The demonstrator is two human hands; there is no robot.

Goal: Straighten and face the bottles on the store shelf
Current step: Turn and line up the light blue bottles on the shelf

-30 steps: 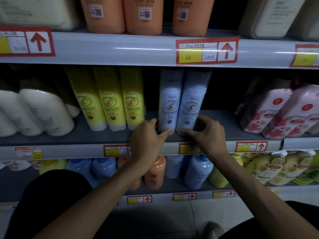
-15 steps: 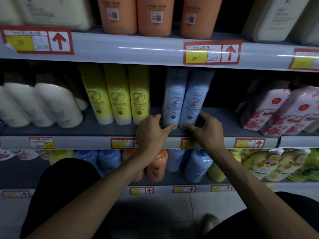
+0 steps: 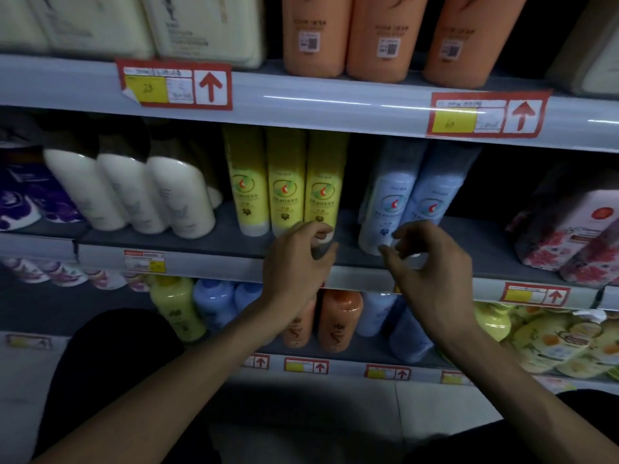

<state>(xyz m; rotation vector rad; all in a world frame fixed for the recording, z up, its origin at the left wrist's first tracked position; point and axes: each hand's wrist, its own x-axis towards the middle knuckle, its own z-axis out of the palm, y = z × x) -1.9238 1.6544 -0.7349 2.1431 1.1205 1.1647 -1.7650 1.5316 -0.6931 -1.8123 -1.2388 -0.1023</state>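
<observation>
Left hand (image 3: 296,262) fingers curl round base of rightmost yellow bottle (image 3: 323,192); contact unclear. Right hand (image 3: 432,262) loosely curled, empty, blue bottles (image 3: 390,202) just behind fingertips. Better twist at base, label forward.

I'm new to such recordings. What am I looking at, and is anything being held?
No machine here: a person wears a wide-angle camera on the head, so you look along their arms at a grey store shelf. On it stand three tall yellow plastic bottles, two pale blue bottles and white bottles. The left hand curls at the base of the rightmost yellow bottle; whether it grips is unclear. The right hand, fingers loosely curled, holds nothing.
</observation>
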